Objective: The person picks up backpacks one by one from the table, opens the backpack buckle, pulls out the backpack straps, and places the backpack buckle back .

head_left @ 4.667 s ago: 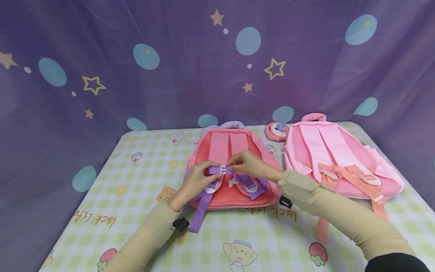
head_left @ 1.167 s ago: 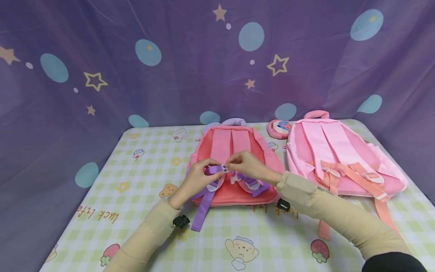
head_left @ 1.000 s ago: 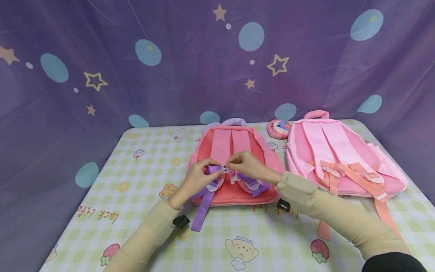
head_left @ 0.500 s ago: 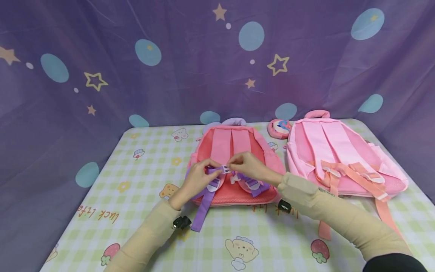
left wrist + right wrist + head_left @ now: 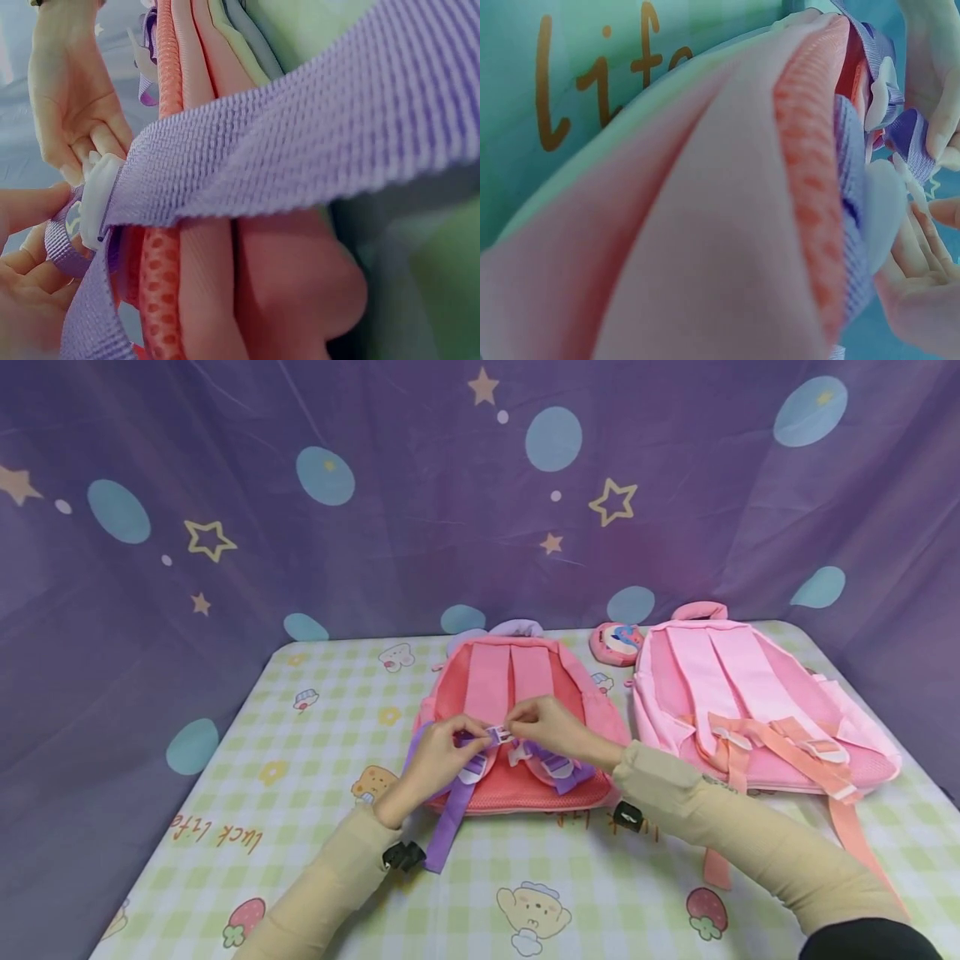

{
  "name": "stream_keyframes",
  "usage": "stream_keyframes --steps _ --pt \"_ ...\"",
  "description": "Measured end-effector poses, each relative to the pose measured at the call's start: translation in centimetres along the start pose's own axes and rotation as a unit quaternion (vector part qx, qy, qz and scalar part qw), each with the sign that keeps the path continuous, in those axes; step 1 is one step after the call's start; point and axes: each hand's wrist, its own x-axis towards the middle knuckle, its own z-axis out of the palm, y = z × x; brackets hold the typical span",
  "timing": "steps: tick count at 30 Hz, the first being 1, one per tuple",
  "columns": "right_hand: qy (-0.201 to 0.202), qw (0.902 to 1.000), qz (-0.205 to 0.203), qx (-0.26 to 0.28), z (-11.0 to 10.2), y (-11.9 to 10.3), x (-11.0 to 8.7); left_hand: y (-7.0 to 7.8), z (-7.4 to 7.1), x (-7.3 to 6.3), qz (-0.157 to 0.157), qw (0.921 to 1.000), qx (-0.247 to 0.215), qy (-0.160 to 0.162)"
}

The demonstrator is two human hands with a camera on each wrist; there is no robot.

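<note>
A coral-pink backpack point(image 5: 487, 677) lies with its shoulder straps facing up. Over its lower half, my left hand point(image 5: 438, 756) pinches a purple strap point(image 5: 66, 244) between thumb and fingers, right beside a white side-release buckle half point(image 5: 500, 735). From the other side, my right hand point(image 5: 551, 727) pinches that buckle half at its edge with thumb and forefinger. A second white buckle half point(image 5: 517, 754) rests on the backpack just below the right fingers. In the left wrist view, a white strap adjuster point(image 5: 99, 199) partly covers the fingertips.
To the right lies a light pink backpack point(image 5: 727, 685) with orange straps point(image 5: 795, 756). A small round pink pouch point(image 5: 617, 645) sits between the bags at the back. A checked cloth point(image 5: 315, 827) covers the table, and a purple curtain point(image 5: 420, 552) hangs behind it.
The purple strap stretched between my left fingers and the buckle half has shortened, bringing the fingertips up against the buckle. The buckle half has turned and shifted slightly right. Both backpacks stay put.
</note>
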Motion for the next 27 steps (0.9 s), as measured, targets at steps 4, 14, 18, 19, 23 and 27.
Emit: stream_keyframes --steps 4,14,18,19,23,27 --pt "0.001 0.9996 0.015 0.026 0.00 0.27 0.06 0.09 0.03 -0.07 -0.010 0.9999 -0.003 -0.001" --pt "-0.009 0.9987 0.020 0.046 -0.03 0.31 0.08 -0.18 -0.09 -0.44 0.003 0.9999 -0.009 -0.013" --pt "-0.016 0.9982 0.025 0.052 -0.06 0.31 0.03 -0.22 -0.17 -0.59 0.008 0.9997 -0.008 -0.021" --pt "-0.017 0.9981 0.027 0.053 -0.06 0.35 0.04 -0.21 -0.18 -0.61 0.008 0.9997 -0.006 -0.023" --pt "-0.025 0.9964 0.030 0.076 -0.12 0.45 0.04 -0.26 -0.24 -0.76 0.008 0.9995 -0.001 -0.031" --pt "-0.036 0.9945 0.031 0.094 -0.22 0.59 0.02 -0.34 -0.27 -0.87 0.005 0.9992 -0.006 -0.038"
